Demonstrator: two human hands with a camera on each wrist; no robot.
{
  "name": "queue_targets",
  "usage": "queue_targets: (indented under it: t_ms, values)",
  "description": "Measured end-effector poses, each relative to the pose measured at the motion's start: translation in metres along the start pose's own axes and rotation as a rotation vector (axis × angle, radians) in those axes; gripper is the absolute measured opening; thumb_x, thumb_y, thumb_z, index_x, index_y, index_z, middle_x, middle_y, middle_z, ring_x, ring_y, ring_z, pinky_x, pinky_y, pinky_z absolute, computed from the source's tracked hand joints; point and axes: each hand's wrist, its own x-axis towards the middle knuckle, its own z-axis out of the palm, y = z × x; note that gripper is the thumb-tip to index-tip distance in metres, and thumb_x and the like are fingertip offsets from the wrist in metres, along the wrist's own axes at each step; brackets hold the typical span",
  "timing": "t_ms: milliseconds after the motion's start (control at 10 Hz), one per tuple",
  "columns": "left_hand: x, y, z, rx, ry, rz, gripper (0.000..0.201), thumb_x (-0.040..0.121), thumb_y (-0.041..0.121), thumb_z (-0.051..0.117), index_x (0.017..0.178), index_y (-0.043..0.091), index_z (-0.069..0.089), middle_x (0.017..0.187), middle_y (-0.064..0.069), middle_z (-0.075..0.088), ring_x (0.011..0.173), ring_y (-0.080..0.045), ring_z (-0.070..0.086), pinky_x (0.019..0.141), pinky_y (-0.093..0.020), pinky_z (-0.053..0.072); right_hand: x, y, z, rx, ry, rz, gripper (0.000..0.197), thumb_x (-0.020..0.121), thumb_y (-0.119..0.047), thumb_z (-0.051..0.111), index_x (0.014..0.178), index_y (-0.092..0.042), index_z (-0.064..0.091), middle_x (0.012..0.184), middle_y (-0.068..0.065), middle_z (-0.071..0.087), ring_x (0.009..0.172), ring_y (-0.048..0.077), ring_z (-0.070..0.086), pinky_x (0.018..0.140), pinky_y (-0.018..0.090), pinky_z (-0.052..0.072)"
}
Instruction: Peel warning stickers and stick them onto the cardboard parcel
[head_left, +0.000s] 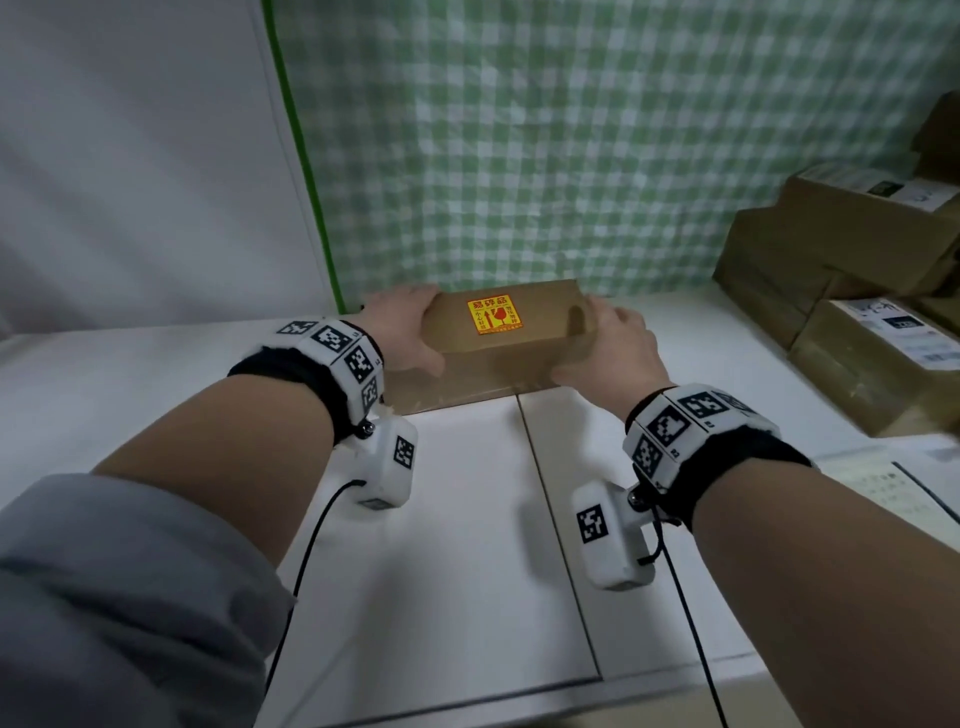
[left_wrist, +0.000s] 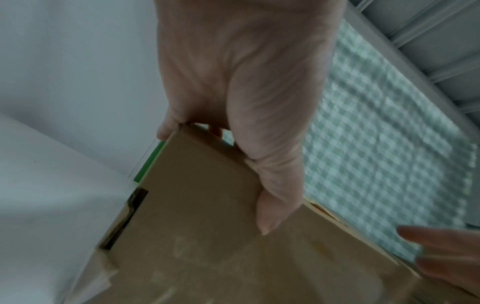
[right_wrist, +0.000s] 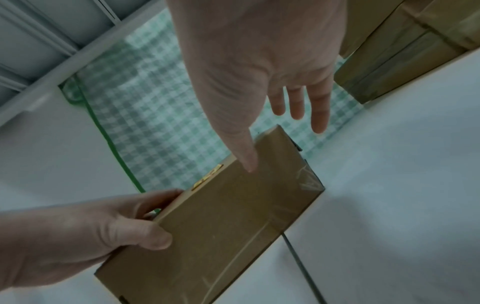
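A brown cardboard parcel (head_left: 498, 364) sits at the back of the white table (head_left: 467, 519), just in front of the checked cloth. A yellow and red warning sticker (head_left: 494, 315) is stuck on its top face; only the sticker's edge (right_wrist: 207, 176) shows in the right wrist view. My left hand (head_left: 400, 332) grips the parcel's left end, thumb on the near face (left_wrist: 207, 226) and fingers behind. My right hand (head_left: 608, 343) is at the right end with fingers straight and spread (right_wrist: 298, 102). Only its thumb tip touches the parcel (right_wrist: 233, 216).
Several taped cardboard boxes (head_left: 857, 260) are stacked at the right, one with white labels (head_left: 883, 358). A green checked cloth (head_left: 571, 156) hangs behind the table. A printed paper sheet (head_left: 883, 488) lies at the right edge. Cables run from both wrist cameras.
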Motion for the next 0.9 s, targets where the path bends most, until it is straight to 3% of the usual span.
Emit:
queue_targets:
  t_ms: [200,300,400,500,700,800,900]
  values:
    - [0.01,-0.005,-0.008,-0.012,-0.102,0.03,0.078,0.08,0.026,0.066,0.146,0.017,0.025,0.144,-0.008,0.041,0.123,-0.026,0.046,0.097,-0.033,0.04,0.008,0.001,0.01,0.007,-0.033,0.019,0.087,0.072,-0.026,0.069,0.146,-0.034,0.024,0.131,0.012,0.043,0.123,0.034,0.041,0.098,0.045,0.044]
    - [0.008,-0.004,-0.004,0.097,-0.109,0.064,0.08,0.085,0.026,0.058,0.15,0.027,0.011,0.155,-0.004,0.026,0.131,-0.029,0.037,0.107,-0.044,0.034,0.002,-0.002,0.012,0.022,-0.059,0.036,0.089,0.07,-0.028,0.068,0.146,-0.036,0.022,0.122,0.012,0.047,0.117,0.034,0.046,0.096,0.049,0.046]
    - [0.004,0.001,0.005,0.226,-0.114,0.062,0.079,0.087,0.027,0.051,0.144,0.049,0.001,0.159,0.0,0.011,0.141,-0.031,0.022,0.109,-0.065,0.018,-0.005,-0.006,0.011,0.027,-0.078,0.031,0.085,0.069,-0.031,0.068,0.143,-0.031,0.027,0.117,0.012,0.049,0.113,0.035,0.049,0.094,0.05,0.047]
    - [-0.003,0.008,0.01,0.292,-0.098,0.041,0.079,0.089,0.016,0.044,0.141,0.056,0.001,0.161,0.0,0.004,0.146,-0.031,0.007,0.11,-0.068,0.008,-0.012,-0.009,0.005,0.011,-0.077,0.02,0.082,0.069,-0.031,0.068,0.142,-0.029,0.03,0.116,0.013,0.051,0.112,0.034,0.049,0.094,0.048,0.047]
    - [-0.023,0.028,0.002,0.543,-0.006,0.032,0.074,0.092,0.016,0.044,0.143,0.053,0.004,0.155,-0.006,0.022,0.139,-0.035,0.022,0.108,-0.06,0.023,-0.031,-0.017,-0.017,0.035,-0.063,0.004,0.08,0.071,-0.028,0.069,0.142,-0.029,0.031,0.12,0.011,0.052,0.116,0.032,0.047,0.095,0.044,0.045]
    - [-0.032,0.037,-0.002,0.535,-0.095,-0.001,0.075,0.089,0.012,0.045,0.146,0.046,0.01,0.147,-0.009,0.034,0.133,-0.033,0.032,0.104,-0.052,0.036,-0.042,-0.018,-0.03,0.041,-0.062,-0.022,0.074,0.074,-0.03,0.07,0.14,-0.022,0.036,0.126,0.011,0.051,0.119,0.03,0.046,0.089,0.033,0.042]
    - [-0.045,0.038,-0.011,0.465,-0.167,-0.001,0.068,0.09,0.012,0.043,0.148,0.035,0.016,0.145,-0.013,0.039,0.127,-0.033,0.044,0.098,-0.042,0.045,-0.055,-0.022,-0.048,0.068,-0.045,-0.044,0.073,0.074,-0.029,0.071,0.139,-0.02,0.039,0.131,0.01,0.051,0.12,0.027,0.047,0.084,0.031,0.043]
